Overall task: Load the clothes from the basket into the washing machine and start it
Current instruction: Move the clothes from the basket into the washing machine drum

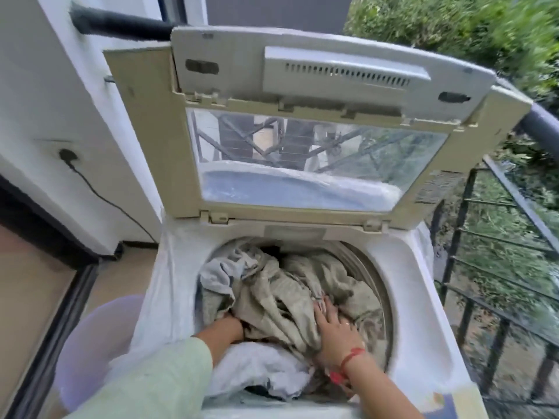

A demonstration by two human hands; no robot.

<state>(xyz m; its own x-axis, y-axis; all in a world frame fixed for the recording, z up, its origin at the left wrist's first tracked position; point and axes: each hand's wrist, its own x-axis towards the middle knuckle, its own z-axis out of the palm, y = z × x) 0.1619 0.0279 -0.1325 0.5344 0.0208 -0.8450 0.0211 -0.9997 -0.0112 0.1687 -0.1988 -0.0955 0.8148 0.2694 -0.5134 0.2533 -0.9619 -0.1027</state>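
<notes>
Sleeve: a pale green sleeve is seen at the bottom edge, on the left arm reaching into the drum.
Left hand: the left hand is pushed down among the laundry at the drum's near left. Its fingers are buried, so whether anything is gripped cannot be told.
Right hand: the right hand is laid flat, fingers straight and spread, and pressed on the beige clothes. A red thread band is worn at the wrist.
White cloth: a white cloth is bunched at the drum's near edge, between the two arms.
Clothes: the beige clothes are heaped in the drum nearly to its rim, and a grey garment is draped at the far left.
Basket: a lavender basket is set just beside the machine's left side. Its contents cannot be made out.
Washing machine: the white top-loading washing machine is seen from above.
Lid: the lid is folded upright at the back, with a clear window in it.
Wall: a dark plug with its cord is seen on the white wall at the left.
Railing: a dark metal railing is seen at the right, with greenery beyond it.
</notes>
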